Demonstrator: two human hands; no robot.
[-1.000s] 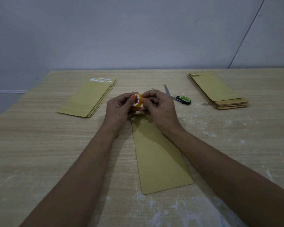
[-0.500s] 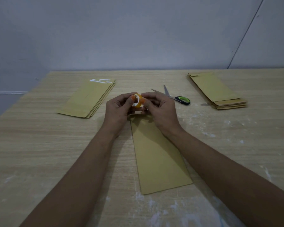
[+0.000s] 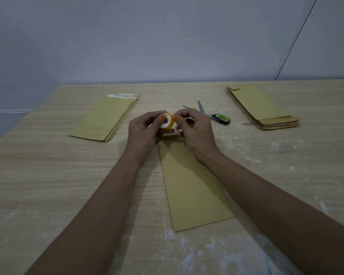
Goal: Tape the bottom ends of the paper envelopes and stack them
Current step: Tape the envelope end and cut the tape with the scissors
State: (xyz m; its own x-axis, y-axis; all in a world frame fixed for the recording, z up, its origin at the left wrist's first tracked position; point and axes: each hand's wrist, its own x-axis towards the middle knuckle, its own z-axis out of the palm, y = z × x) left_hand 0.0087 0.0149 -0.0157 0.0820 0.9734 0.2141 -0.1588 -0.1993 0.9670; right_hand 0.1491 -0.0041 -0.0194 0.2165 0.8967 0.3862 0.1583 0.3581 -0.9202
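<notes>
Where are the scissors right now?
The scissors lie open on the table, just beyond the right hand, left of the right envelope stack.

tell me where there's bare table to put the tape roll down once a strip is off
Bare table lies left of the single envelope, in front of the left stack; another patch lies right of it, in front of the right stack. It is crowded around the scissors, just behind the right hand, and where the left hand holds the tape roll.

head view: looking forward and down from above the table | sitting close over both forearms | wall filling the top
</notes>
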